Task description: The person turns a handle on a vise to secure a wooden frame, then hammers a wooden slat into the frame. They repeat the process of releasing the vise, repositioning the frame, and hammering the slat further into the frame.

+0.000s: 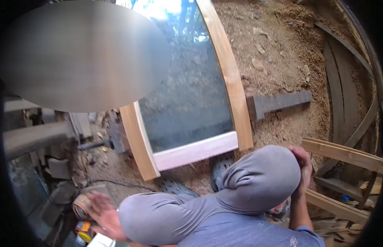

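Observation:
A wooden frame [237,94] with a dark glass pane [187,94] lies in front of my knees, its pale bottom rail [195,155] nearest to me. Beside my left knee, my left hand [104,216] has its fingers apart, somewhat blurred, close to a round roll or can [81,206]. Nothing shows in its palm. My right hand [303,164] rests against the outer side of my right knee. Its fingers are partly hidden by the knee, and whether it holds anything does not show.
Yellow and white containers [85,234] stand low on the left. A cable [121,183] crosses the ground. A dark wooden support [282,103] juts from beneath the frame's right side. Wooden slats [343,153] are at the right, with sawdust-covered ground [282,49] beyond. A grey blur covers the upper left.

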Motion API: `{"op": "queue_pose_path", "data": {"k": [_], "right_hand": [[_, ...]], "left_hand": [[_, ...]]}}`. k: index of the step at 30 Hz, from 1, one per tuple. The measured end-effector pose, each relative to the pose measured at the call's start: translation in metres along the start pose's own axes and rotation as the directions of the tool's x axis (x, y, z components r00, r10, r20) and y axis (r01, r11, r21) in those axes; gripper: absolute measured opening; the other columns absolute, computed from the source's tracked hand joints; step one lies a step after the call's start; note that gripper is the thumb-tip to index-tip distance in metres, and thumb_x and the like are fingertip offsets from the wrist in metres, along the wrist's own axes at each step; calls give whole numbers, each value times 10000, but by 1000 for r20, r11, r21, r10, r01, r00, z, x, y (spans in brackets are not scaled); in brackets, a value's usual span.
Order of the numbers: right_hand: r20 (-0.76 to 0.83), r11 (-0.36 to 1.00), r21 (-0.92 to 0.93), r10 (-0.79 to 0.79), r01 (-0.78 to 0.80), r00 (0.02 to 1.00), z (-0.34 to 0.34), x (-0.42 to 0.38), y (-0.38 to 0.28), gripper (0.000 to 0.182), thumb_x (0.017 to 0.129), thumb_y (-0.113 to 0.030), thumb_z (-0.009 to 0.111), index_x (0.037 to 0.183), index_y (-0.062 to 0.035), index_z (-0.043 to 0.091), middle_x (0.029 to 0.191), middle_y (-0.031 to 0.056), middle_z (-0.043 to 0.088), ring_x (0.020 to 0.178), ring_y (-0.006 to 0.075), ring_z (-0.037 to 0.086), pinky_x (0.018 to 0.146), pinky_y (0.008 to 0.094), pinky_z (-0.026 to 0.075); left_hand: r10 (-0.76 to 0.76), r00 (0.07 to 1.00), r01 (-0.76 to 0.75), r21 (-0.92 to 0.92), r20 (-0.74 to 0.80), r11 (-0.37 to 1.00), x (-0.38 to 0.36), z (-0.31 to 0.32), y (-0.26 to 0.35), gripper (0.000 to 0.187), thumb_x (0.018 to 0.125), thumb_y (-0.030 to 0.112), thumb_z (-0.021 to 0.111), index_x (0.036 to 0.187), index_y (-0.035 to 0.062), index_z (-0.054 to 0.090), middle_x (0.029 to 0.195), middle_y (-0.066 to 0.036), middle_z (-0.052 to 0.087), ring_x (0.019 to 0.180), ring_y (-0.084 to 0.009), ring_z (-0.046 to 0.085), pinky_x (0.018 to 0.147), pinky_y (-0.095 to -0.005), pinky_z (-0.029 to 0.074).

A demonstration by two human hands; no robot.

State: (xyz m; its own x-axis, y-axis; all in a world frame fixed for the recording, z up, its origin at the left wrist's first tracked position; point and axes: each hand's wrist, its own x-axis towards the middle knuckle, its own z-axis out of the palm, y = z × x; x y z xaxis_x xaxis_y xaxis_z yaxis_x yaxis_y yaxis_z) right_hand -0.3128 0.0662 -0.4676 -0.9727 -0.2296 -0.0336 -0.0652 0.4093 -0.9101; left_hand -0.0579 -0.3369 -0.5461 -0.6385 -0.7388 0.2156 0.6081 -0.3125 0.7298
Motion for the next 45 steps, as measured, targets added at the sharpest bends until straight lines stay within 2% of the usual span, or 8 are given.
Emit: {"op": "queue_pose_path", "data": {"k": [8,22,25,27,33,35,38,45], "right_hand": [[727,564,-2,-567,826,388,6,70,-56,298,721,-375,739,1001,-275,746,1129,-1,677,1133,246,578,1050,436,341],[881,965,191,-248,177,403,-42,59,-105,257,799,-257,693,1022,-134,730,1133,86,663,1101,299,602,965,434,452],[948,970,-102,27,223,318,-34,25,-102,385,912,-381,585,1147,-89,672,1190,134,637,1106,322,595,995,393,441],[645,826,-549,321,128,694,-33,-22,-176,509,849,-450,528,1241,-132,594,1338,254,469,1113,453,529,952,429,468],[984,763,130,-20,633,-178,-18,-18,-100,539,905,-530,450,1328,-208,536,1522,162,324,1413,382,211,1155,517,165],[974,903,-226,203,366,100,-45,-23,-132,505,972,-447,464,1276,-61,581,1210,158,627,1081,286,614,998,364,447],[988,878,-56,118,475,-103,-92,31,-137,562,983,-503,414,1294,-54,544,1216,164,606,1124,244,575,984,360,441],[875,755,-431,483,494,27,-124,212,-240,439,956,-430,474,1208,-81,562,1099,118,603,995,213,578,844,336,446]], "left_hand": [[-371,918,-167,985,141,-41,22,117,38,172,655,139,762,823,146,723,954,-25,703,1058,-300,610,1017,-514,399],[-852,374,570,816,-366,-100,42,185,90,298,701,221,671,935,41,711,976,-169,699,908,-338,671,811,-388,528],[-670,636,432,896,-382,-102,-4,201,106,297,731,254,630,952,72,710,993,-123,694,928,-301,666,867,-405,509],[-735,478,568,807,-481,-159,-2,242,137,359,771,307,601,1020,60,673,1065,-141,651,961,-302,649,873,-420,504],[-907,80,787,584,-414,-197,-31,297,229,559,891,469,514,1224,24,564,1281,-194,521,1060,-307,597,892,-465,487],[-918,129,833,543,-375,-104,-57,294,232,628,931,523,485,1292,12,528,1353,-212,478,1093,-309,580,898,-480,482],[-459,604,767,630,-651,116,-74,322,268,447,952,407,500,1199,43,583,1208,-184,586,1027,-310,608,882,-449,478],[356,-158,593,200,-921,780,-247,450,262,521,765,366,728,1175,63,624,1050,-140,700,975,-264,674,842,-375,517]]}}
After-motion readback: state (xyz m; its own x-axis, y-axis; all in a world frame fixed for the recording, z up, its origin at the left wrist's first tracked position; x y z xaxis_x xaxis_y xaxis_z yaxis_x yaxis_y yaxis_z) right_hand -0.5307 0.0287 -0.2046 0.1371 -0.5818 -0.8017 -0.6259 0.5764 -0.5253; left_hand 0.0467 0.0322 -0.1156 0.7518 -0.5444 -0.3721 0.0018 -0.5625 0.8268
